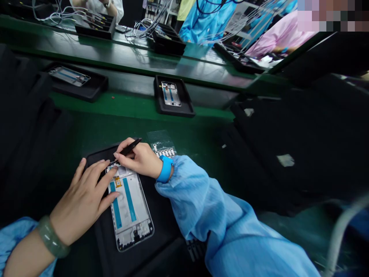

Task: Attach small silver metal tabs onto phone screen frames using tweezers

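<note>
A silver phone frame (pixel 131 215) with two blue strips and a small orange flex piece (pixel 118 182) lies on a black tray (pixel 161 219) in front of me. My left hand (pixel 86 190) rests with fingers spread over the frame's upper left edge, fingertips touching it. In my right hand (pixel 141 157) I hold black tweezers (pixel 129 147), their tip down at the frame's top end. The exact spot under the tip is partly hidden by my fingers. Just beyond my right wrist lies a clear sheet (pixel 161 140) bearing several small white parts.
Two more black trays, one at left (pixel 98 86) and one in the middle (pixel 187 109), each hold a phone frame. Dark stacked material (pixel 265 154) stands on the right. Past the green ledge are cable-filled boxes (pixel 108 29) and people in work clothes.
</note>
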